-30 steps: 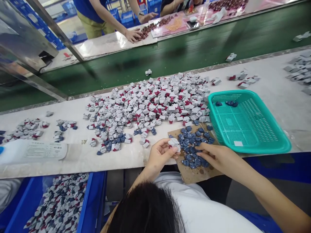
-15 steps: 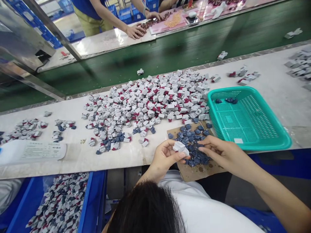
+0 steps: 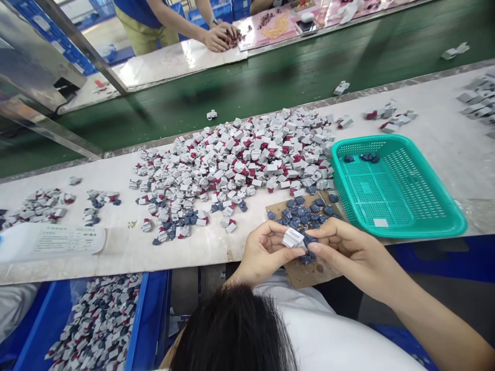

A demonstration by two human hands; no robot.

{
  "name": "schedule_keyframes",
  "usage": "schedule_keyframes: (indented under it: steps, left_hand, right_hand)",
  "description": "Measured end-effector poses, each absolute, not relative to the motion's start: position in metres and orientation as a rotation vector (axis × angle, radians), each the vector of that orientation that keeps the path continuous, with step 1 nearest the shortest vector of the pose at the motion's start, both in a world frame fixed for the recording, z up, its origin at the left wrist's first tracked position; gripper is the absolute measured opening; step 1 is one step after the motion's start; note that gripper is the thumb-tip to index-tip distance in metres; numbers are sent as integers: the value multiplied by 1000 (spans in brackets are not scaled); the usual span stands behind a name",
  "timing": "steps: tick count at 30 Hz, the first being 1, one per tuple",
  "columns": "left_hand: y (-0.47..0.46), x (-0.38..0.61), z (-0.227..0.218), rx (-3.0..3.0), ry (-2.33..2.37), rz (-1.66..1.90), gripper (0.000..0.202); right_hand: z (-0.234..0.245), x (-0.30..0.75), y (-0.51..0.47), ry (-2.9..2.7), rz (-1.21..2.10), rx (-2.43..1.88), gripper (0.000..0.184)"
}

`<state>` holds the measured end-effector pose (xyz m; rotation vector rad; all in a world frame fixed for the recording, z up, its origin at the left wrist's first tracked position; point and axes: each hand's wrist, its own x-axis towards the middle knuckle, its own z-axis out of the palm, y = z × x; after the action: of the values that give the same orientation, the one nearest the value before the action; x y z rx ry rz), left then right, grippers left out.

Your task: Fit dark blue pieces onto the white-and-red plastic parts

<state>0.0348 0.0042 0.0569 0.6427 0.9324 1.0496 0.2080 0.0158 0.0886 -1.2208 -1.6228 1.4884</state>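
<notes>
A light grey moulded plastic piece is pinched between the thumb and fingers of my left hand. Close on its right, my right hand has thumb and forefinger closed on a small dark blue piece, which meets the grey one or nearly so; exact contact is hard to see. Both hands are above a cardboard sheet that bears many loose dark blue pieces. Part of that pile is hidden behind my fingers.
A large heap of grey and dark red pieces covers the table beyond my hands. At right stands a green basket with several blue pieces. A blue bin is below left. Across the green belt, a co-worker's hands gather small pieces.
My right hand has moved left from the blue pile to the grey piece, bringing a blue piece. The grey piece has turned slightly. The co-worker's hands have come together.
</notes>
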Motion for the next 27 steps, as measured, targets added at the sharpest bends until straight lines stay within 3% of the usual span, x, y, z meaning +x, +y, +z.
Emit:
schedule_keyframes:
  steps: [13,20,24,27]
  left_hand:
    - [6,26,49,690,999,990,45]
    - [16,23,54,840,888,906,30]
    - [18,16,54,713,920,1002,32]
    - [1,-32,55,551,1220,1245,33]
  right_hand:
    - [65,194,20,-1493,1634,-1176,41]
    - [76,188,44,-1401,1133,-1294,44]
    - [86,195,53,-1366,1071,-1262,36]
    - [85,228,69,-1397,816,-1429,34]
